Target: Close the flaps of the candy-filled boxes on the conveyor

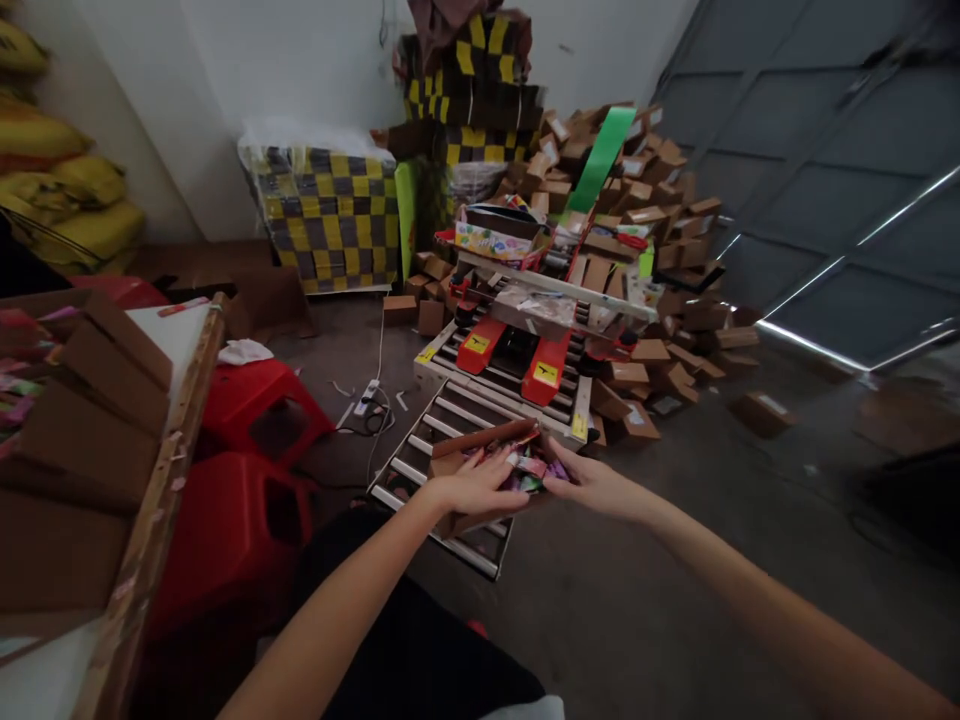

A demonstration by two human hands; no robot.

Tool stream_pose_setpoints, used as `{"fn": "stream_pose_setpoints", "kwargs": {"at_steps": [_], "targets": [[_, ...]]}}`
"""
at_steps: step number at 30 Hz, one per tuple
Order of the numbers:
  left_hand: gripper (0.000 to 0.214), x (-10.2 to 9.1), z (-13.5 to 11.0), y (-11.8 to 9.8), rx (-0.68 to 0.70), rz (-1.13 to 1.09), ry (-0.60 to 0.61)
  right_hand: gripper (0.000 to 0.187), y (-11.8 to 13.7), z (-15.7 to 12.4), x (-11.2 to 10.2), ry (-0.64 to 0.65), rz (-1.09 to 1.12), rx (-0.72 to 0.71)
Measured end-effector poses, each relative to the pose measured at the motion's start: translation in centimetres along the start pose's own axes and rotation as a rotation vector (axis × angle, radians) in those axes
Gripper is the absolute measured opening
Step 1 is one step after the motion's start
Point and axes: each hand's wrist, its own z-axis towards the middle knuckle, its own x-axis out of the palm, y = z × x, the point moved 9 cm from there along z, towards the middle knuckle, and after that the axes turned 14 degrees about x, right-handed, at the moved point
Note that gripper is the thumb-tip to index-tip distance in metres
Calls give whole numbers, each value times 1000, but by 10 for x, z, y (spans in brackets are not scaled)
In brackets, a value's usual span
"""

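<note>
An open cardboard box rests on the roller conveyor in front of me. Small, colourful wrapped packets fill it, in purple, red, pink and green; their exact kind is too small to tell. My left hand lies flat on the packets with its fingers stretched out. At the box's right end is my right hand, thumb and fingers apart, their tips touching the packets or the box edge. Part of the box is hidden under my hands.
Beyond the conveyor stands a carton-sealing machine with green tape. Small cartons are heaped behind it. On my left are red stools and a table bearing large cartons. A power strip lies on the floor.
</note>
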Motion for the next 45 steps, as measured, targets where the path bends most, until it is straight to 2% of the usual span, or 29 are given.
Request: {"fn": "stream_pose_setpoints", "kwargs": {"at_steps": [3,5,7,9,12,14,16,18,20,22,23,25,27,29,31,33,37,40,43,45], "targets": [[83,-4,-4,1,-56,-64,-71,83,13,-6,25,194,-158,-16],[92,-8,-8,2,-116,-135,-120,83,29,-1,38,275,-274,-37],[93,-12,-9,0,-120,-201,-147,70,42,11,43,309,-349,-55],[83,-17,-8,-1,-97,-225,-167,49,49,26,42,323,-360,-70],[63,-26,-7,2,-65,-115,-187,27,46,45,31,313,-325,-65],[48,-30,-7,0,-6,70,-172,19,38,52,21,240,-314,-21],[37,-30,-11,-7,54,302,-153,21,31,52,14,119,-316,37],[38,-36,-18,-14,43,536,-224,37,26,44,11,-3,-314,91],[53,-48,-28,-20,-57,728,-365,60,25,33,9,-136,-316,111],[66,-56,-36,-24,-167,852,-444,77,30,24,5,-276,-330,61],[66,-56,-36,-26,-198,887,-437,79,33,20,4,-320,-337,8],[51,-47,-33,-29,-181,907,-347,67,36,15,9,-319,-342,-115],[31,-33,-30,-33,-87,866,-253,41,34,12,17,-246,-333,-188],[22,-23,-32,-38,-12,797,-261,27,30,9,22,-207,-325,-208],[20,-22,-38,-40,-19,741,-359,28,33,3,29,-215,-318,-189],[20,-23,-44,-36,-94,693,-440,32,41,-7,42,-245,-281,-126],[27,-24,-53,-26,-278,493,-453,65,66,-35,82,-245,-117,31],[31,-27,-71,-18,-366,168,-551,91,85,-44,108,-116,-112,-61],[37,-28,-101,-8,-403,-187,-807,116,89,-21,108,16,-192,-249],[42,-23,-122,-4,-410,-326,-965,113,78,15,92,56,-249,-308]]}}
